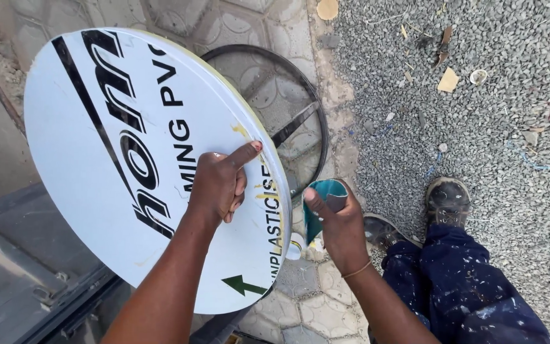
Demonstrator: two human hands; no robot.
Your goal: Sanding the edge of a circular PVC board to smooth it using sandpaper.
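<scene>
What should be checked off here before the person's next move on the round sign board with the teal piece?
1. Left hand steadying the round white sign board: ok, fingers on its face near the rim.
2. Right hand grip on the folded teal sheet: ok.
3. Sheet touching the board's edge: cannot tell.
4. Board's lower support: cannot tell, hidden.
5. Yellow smears along the rim: not ok, present.
6. Feet apart from the black metal ring: ok.
</scene>
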